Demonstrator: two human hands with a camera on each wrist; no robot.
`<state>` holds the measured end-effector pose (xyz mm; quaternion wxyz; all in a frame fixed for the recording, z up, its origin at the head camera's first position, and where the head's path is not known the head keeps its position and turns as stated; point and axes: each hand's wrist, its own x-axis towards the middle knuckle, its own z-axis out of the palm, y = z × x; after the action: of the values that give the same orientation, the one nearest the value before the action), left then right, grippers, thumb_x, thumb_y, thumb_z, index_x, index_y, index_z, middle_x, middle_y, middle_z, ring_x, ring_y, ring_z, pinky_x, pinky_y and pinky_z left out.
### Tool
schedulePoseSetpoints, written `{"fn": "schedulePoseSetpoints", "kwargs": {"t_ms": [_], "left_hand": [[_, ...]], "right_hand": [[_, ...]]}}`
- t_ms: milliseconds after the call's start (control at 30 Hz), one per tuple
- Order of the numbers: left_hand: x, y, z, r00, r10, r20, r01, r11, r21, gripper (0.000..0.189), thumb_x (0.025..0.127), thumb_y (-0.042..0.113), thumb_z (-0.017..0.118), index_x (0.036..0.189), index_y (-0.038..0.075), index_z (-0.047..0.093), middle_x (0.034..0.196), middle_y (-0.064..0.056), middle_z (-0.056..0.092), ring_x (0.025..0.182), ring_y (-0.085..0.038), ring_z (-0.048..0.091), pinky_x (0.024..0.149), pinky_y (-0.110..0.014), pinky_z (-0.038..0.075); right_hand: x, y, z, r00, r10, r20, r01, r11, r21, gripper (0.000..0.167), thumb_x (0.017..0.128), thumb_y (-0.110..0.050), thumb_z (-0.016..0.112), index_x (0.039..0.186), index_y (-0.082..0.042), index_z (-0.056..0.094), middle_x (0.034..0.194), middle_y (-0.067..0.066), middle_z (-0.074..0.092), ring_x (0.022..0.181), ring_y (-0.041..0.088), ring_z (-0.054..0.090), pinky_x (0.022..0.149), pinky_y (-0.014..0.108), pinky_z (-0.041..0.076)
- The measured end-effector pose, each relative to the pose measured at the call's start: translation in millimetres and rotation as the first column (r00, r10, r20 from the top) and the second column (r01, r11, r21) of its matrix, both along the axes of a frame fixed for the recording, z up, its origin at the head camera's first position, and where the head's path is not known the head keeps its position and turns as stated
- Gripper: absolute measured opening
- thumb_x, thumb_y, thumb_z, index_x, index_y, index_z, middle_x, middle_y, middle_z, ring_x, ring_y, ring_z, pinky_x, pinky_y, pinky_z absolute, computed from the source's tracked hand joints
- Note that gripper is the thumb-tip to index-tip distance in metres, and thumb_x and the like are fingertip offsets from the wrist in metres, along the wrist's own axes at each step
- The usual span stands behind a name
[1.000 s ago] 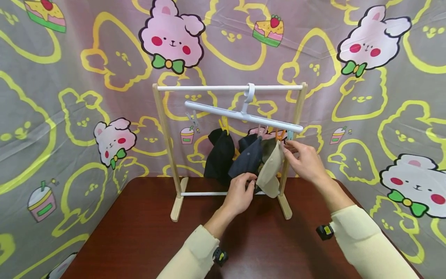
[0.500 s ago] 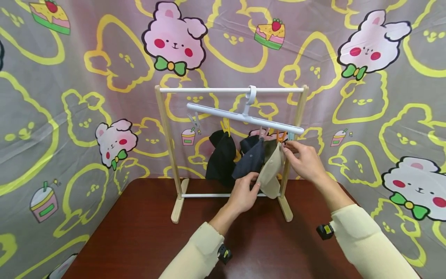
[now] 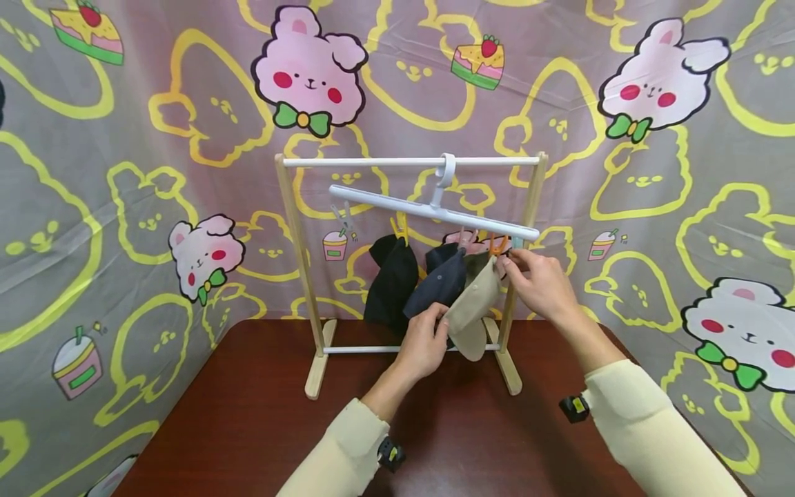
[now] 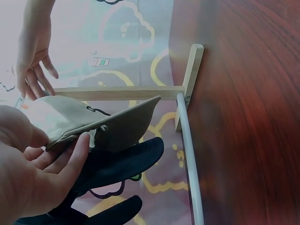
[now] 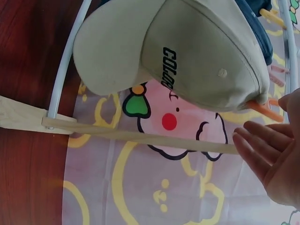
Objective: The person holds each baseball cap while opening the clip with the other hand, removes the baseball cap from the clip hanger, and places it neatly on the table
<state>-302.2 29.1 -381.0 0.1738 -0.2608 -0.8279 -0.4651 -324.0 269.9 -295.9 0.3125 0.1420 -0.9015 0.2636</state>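
A beige baseball cap (image 3: 475,300) hangs by an orange clip (image 3: 498,246) from the low right end of a tilted white hanger (image 3: 397,202). My left hand (image 3: 424,339) pinches the cap's lower edge between thumb and fingers, beside the brim. My right hand (image 5: 274,145) is just beside the orange clip at the top of the cap, its fingers loosely extended and holding nothing. In the right wrist view the cap's front shows dark lettering (image 5: 168,68). A navy cap (image 3: 437,281) and a black cap (image 3: 393,283) hang to its left, under a pink clip (image 3: 466,238) and a yellow clip (image 3: 400,226).
The hanger hooks over the top bar of a wooden rack (image 3: 292,228) on a dark red-brown table (image 3: 248,414). An unused grey clip (image 3: 344,215) dangles at the hanger's left end. A patterned curtain (image 3: 205,179) surrounds the table on its back and sides.
My left hand has taken the beige cap's lower edge and drawn it left, so the cap swings outward over the navy one. My right hand stays nearly in place by the clip.
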Motion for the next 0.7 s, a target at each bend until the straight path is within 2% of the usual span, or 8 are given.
{"fn": "schedulePoseSetpoints", "kwargs": {"t_ms": [100, 267, 333, 533, 633, 700], "left_hand": [[1.9, -3.1, 1.8, 1.0, -0.007, 0.015, 0.007, 1.0, 0.017, 0.018, 0.106, 0.008, 0.05, 0.116, 0.004, 0.064, 0.102, -0.01, 0.069, 0.079, -0.016, 0.066, 0.071, -0.026, 0.054], [3.8, -4.7, 2.5, 0.996, -0.053, 0.072, 0.048, 0.996, 0.07, 0.018, 0.108, 0.008, 0.048, 0.118, 0.002, 0.061, 0.109, -0.015, 0.068, 0.081, -0.02, 0.071, 0.065, -0.021, 0.057], [3.7, -5.0, 1.4, 0.994, -0.067, 0.084, 0.06, 0.994, 0.09, 0.018, 0.108, 0.006, 0.047, 0.119, 0.001, 0.061, 0.109, -0.017, 0.068, 0.082, -0.023, 0.073, 0.066, -0.021, 0.058], [4.1, -8.0, -1.2, 0.989, -0.116, 0.09, 0.102, 0.985, 0.142, 0.016, 0.107, 0.003, 0.046, 0.116, -0.001, 0.059, 0.111, -0.023, 0.069, 0.082, -0.028, 0.076, 0.071, -0.027, 0.061], [3.8, -10.5, -1.9, 0.984, -0.149, 0.094, 0.133, 0.978, 0.163, 0.017, 0.108, 0.003, 0.045, 0.117, -0.002, 0.059, 0.117, -0.024, 0.068, 0.086, -0.029, 0.076, 0.076, -0.033, 0.062], [3.5, -12.9, -2.5, 0.98, -0.172, 0.099, 0.153, 0.972, 0.176, 0.018, 0.109, 0.004, 0.044, 0.118, -0.003, 0.058, 0.123, -0.025, 0.066, 0.089, -0.031, 0.076, 0.079, -0.037, 0.062]], "right_hand": [[2.3, -4.7, -0.7, 0.999, -0.035, -0.003, 0.035, 0.999, 0.036, 0.041, 0.106, -0.032, 0.052, 0.13, -0.003, 0.067, 0.112, 0.02, 0.074, 0.1, 0.04, 0.072, 0.08, 0.059, 0.053], [2.3, -11.8, -2.4, 0.999, -0.04, -0.01, 0.041, 0.998, 0.055, 0.035, 0.107, -0.032, 0.051, 0.119, -0.005, 0.069, 0.099, 0.018, 0.076, 0.088, 0.038, 0.072, 0.069, 0.055, 0.053], [0.7, -13.1, -2.6, 0.999, -0.032, -0.018, 0.032, 0.999, 0.038, 0.036, 0.107, -0.032, 0.051, 0.119, -0.004, 0.069, 0.097, 0.017, 0.076, 0.086, 0.037, 0.072, 0.068, 0.053, 0.053], [-4.7, -14.9, -0.4, 0.999, -0.002, -0.042, -0.002, 0.996, -0.091, 0.046, 0.106, -0.031, 0.055, 0.13, 0.007, 0.065, 0.108, 0.023, 0.074, 0.096, 0.038, 0.074, 0.081, 0.055, 0.058], [-7.2, -17.2, 1.2, 0.998, -0.012, -0.061, 0.006, 0.995, -0.104, 0.047, 0.106, -0.034, 0.056, 0.124, 0.007, 0.069, 0.105, 0.024, 0.075, 0.093, 0.039, 0.074, 0.079, 0.055, 0.058], [-8.9, -19.5, 1.5, 0.996, -0.028, -0.087, 0.02, 0.996, -0.091, 0.043, 0.105, -0.036, 0.057, 0.112, 0.003, 0.075, 0.095, 0.02, 0.076, 0.083, 0.036, 0.075, 0.072, 0.052, 0.059]]}}
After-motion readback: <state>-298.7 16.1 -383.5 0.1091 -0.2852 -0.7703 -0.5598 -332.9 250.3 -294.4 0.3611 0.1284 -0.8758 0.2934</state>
